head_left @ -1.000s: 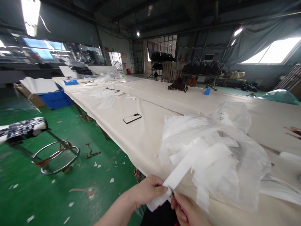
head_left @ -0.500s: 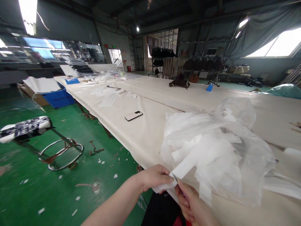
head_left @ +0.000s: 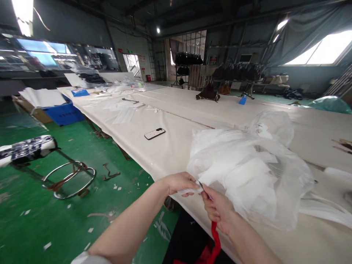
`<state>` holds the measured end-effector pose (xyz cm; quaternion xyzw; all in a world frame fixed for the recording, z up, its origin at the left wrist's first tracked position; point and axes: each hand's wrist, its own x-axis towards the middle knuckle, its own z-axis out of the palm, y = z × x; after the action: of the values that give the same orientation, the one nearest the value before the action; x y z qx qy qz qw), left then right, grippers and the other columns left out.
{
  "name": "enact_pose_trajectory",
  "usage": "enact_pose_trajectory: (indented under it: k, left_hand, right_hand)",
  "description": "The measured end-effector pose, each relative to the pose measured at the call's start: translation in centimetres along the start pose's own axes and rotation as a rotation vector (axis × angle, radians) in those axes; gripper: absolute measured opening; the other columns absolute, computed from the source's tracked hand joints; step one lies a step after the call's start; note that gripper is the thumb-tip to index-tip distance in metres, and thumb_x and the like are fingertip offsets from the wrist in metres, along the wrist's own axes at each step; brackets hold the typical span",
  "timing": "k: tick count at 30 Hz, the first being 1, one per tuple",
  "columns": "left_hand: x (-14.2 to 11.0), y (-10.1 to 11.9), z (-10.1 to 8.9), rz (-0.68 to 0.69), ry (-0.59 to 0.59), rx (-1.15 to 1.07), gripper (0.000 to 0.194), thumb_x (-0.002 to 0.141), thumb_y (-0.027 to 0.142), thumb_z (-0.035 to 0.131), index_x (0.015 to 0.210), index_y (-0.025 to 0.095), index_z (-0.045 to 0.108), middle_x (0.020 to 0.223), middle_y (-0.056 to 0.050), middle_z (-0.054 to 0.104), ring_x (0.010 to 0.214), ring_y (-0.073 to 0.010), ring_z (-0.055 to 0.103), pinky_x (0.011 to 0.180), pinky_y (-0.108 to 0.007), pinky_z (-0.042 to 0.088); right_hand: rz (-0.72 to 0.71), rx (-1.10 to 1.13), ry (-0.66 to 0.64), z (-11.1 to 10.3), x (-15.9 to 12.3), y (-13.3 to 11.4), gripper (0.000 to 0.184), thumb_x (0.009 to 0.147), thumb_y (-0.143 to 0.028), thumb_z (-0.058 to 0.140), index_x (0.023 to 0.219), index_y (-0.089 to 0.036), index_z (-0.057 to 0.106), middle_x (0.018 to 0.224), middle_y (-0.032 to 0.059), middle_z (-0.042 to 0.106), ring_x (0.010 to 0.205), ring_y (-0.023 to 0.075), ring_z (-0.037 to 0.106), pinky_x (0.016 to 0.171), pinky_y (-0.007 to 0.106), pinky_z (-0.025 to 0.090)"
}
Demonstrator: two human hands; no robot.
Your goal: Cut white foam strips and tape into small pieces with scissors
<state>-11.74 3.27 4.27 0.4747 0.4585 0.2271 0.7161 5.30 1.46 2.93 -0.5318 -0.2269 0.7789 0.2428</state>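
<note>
At the table's near edge, my left hand (head_left: 183,184) pinches the end of a white fabric strip (head_left: 205,178) that runs from the pile. Close beside it, my right hand (head_left: 218,207) is closed around small snips (head_left: 202,186); a dark pointed blade and a bit of purple handle show. The blade tip touches or nearly touches the strip by my left fingertips. A red ribbon (head_left: 215,238) hangs below my right hand. Just beyond both hands, a clear plastic bag (head_left: 291,198) spreads over a heap of white strips (head_left: 247,176).
A phone (head_left: 154,134) lies on the cream-covered table (head_left: 170,157). Farther back are loose white strips (head_left: 123,114), a dark bag (head_left: 208,94) and a blue piece (head_left: 242,100). A stool (head_left: 68,176) stands left on the green floor, among scattered scraps.
Both hands have moved up and away from me with the strip and snips. The red ribbon now shows more fully below my right hand. The camera view has shifted slightly.
</note>
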Motion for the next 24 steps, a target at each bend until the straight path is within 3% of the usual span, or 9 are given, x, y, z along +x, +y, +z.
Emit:
enact_pose_trajectory:
  k: [4, 7, 9, 11, 13, 16, 21, 24]
  left_hand:
    - [0.2, 0.5, -1.0, -0.028, -0.063, 0.080, 0.046, 0.057, 0.053, 0.080, 0.074, 0.011, 0.069, 0.050, 0.003, 0.055, 0.041, -0.0066, 0.043, 0.042, -0.020, 0.030]
    - [-0.3, 0.2, -0.9, 0.016, 0.050, 0.025, 0.050, 0.061, 0.058, 0.077, 0.078, 0.012, 0.066, 0.059, -0.001, 0.063, 0.049, -0.0103, 0.053, 0.049, -0.021, 0.039]
    - [-0.8, -0.1, -0.4, 0.048, 0.134, -0.018, 0.052, 0.064, 0.060, 0.074, 0.084, 0.013, 0.065, 0.068, -0.004, 0.068, 0.056, -0.0128, 0.059, 0.053, -0.022, 0.043]
    - [-1.1, -0.5, 0.3, 0.063, 0.168, -0.046, 0.055, 0.067, 0.063, 0.071, 0.088, 0.012, 0.066, 0.073, -0.006, 0.070, 0.060, -0.0144, 0.062, 0.055, -0.024, 0.046]
    - [-1.3, -0.8, 1.1, 0.062, 0.148, -0.067, 0.057, 0.067, 0.064, 0.070, 0.087, 0.011, 0.068, 0.072, -0.008, 0.070, 0.059, -0.0157, 0.063, 0.058, -0.027, 0.049]
    - [-1.4, -1.1, 2.4, 0.067, 0.114, -0.115, 0.056, 0.067, 0.064, 0.070, 0.082, 0.010, 0.069, 0.072, -0.009, 0.069, 0.058, -0.0166, 0.063, 0.061, -0.030, 0.052]
    - [-3.0, -0.7, 4.8, 0.150, 0.047, -0.207, 0.060, 0.079, 0.065, 0.058, 0.095, 0.009, 0.070, 0.078, -0.011, 0.069, 0.065, -0.0197, 0.066, 0.062, -0.030, 0.052]
    - [-4.3, -0.7, 6.5, 0.156, -0.084, -0.156, 0.055, 0.077, 0.060, 0.065, 0.102, 0.011, 0.068, 0.086, -0.010, 0.070, 0.069, -0.0186, 0.067, 0.061, -0.026, 0.050]
  right_hand:
    - [-0.007, 0.058, -0.020, 0.3, 0.1, -2.4, 0.042, 0.097, -0.039, 0.042, 0.061, -0.019, 0.045, 0.038, -0.0128, 0.023, 0.028, 0.0023, 0.011, 0.028, 0.014, 0.005]
    - [-0.057, 0.093, -0.005, -0.5, 0.3, -3.3, 0.041, 0.098, -0.042, 0.038, 0.065, -0.020, 0.047, 0.041, -0.0126, 0.024, 0.030, 0.0034, 0.012, 0.029, 0.016, 0.007]
    - [-0.181, 0.002, 0.040, -1.1, 0.4, -3.1, 0.037, 0.093, -0.046, 0.047, 0.067, -0.020, 0.049, 0.042, -0.0123, 0.027, 0.031, 0.0042, 0.015, 0.030, 0.017, 0.010]
    - [-0.401, -0.240, 0.112, -1.6, 0.6, -2.4, 0.030, 0.082, -0.046, 0.063, 0.068, -0.021, 0.053, 0.045, -0.0102, 0.036, 0.036, 0.0060, 0.027, 0.033, 0.019, 0.020]
    - [-0.599, -0.544, 0.170, -1.8, 0.6, -1.6, 0.028, 0.073, -0.046, 0.070, 0.070, -0.021, 0.058, 0.051, -0.0069, 0.047, 0.046, 0.0097, 0.041, 0.043, 0.021, 0.032]
    - [-0.689, -0.796, 0.197, -1.6, -0.4, -0.8, 0.030, 0.076, -0.049, 0.064, 0.065, -0.022, 0.058, 0.052, -0.0051, 0.050, 0.052, 0.0132, 0.048, 0.051, 0.024, 0.036]
    - [-0.762, -0.713, 0.226, -1.9, -5.0, 0.5, 0.035, 0.084, -0.051, 0.054, 0.064, -0.022, 0.055, 0.059, -0.0019, 0.058, 0.059, 0.0156, 0.055, 0.058, 0.024, 0.042]
    - [-0.763, -0.624, 0.288, -3.7, -7.8, 2.1, 0.037, 0.082, -0.056, 0.056, 0.071, -0.021, 0.062, 0.065, 0.0001, 0.063, 0.064, 0.0173, 0.057, 0.058, 0.023, 0.044]
